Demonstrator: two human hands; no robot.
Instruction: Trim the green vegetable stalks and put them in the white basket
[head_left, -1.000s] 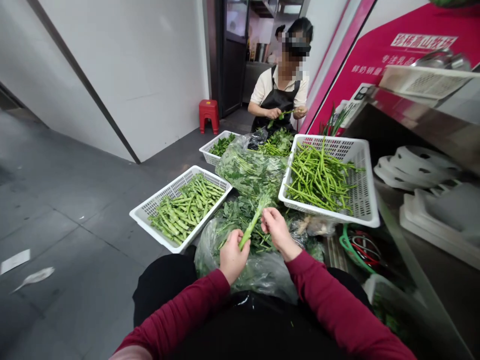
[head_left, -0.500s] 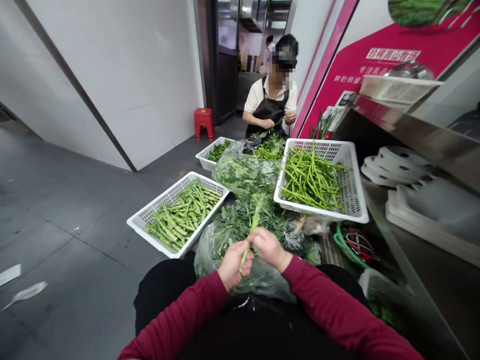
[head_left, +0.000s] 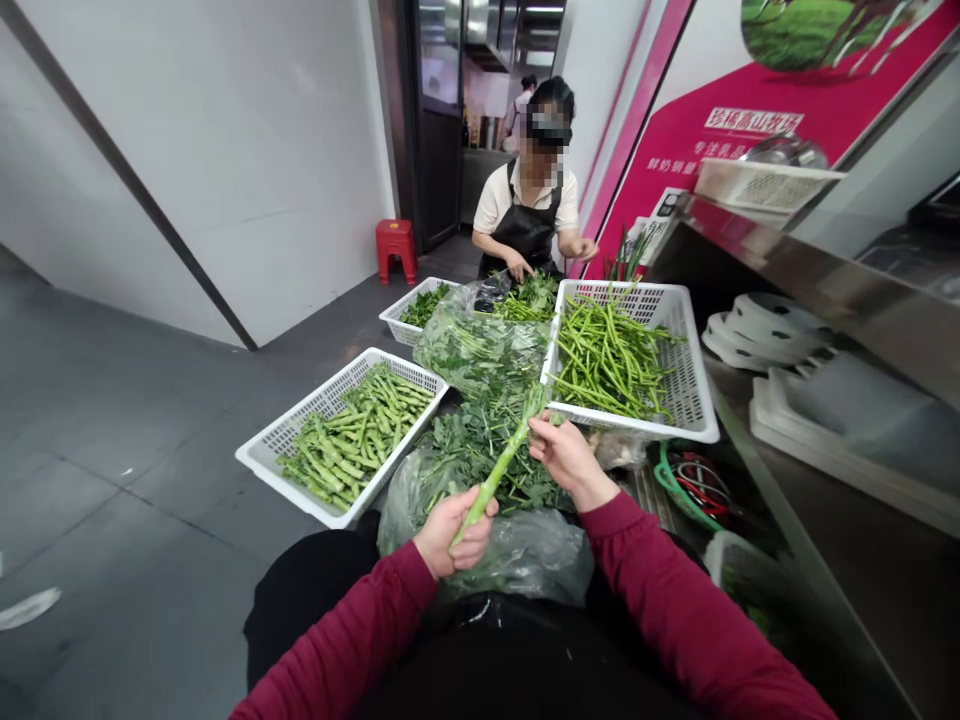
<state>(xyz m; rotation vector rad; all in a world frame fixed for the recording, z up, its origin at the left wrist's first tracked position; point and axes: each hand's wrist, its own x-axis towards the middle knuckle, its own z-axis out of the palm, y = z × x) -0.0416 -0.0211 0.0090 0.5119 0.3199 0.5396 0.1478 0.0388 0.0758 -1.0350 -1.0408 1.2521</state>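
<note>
My left hand is wrapped round the lower end of a thick green vegetable stalk, which slants up and away to the right. Beside the stalk's leafy upper end, my right hand is closed in a pinch; whatever lies between its fingertips is too small to make out. Below both hands, leafy greens spill from a clear plastic bag in front of my lap. To the left, a white basket holds many trimmed green stalks.
A white basket of long thin green stems stands at the right. Across from me sits a person in a black apron, near a smaller basket and bagged greens. A red stool is behind; a metal counter runs along the right.
My hands have moved apart: the right has gone up and right along the stalk, the left slightly down. More of the stalk shows. The other person's hands have also spread apart.
</note>
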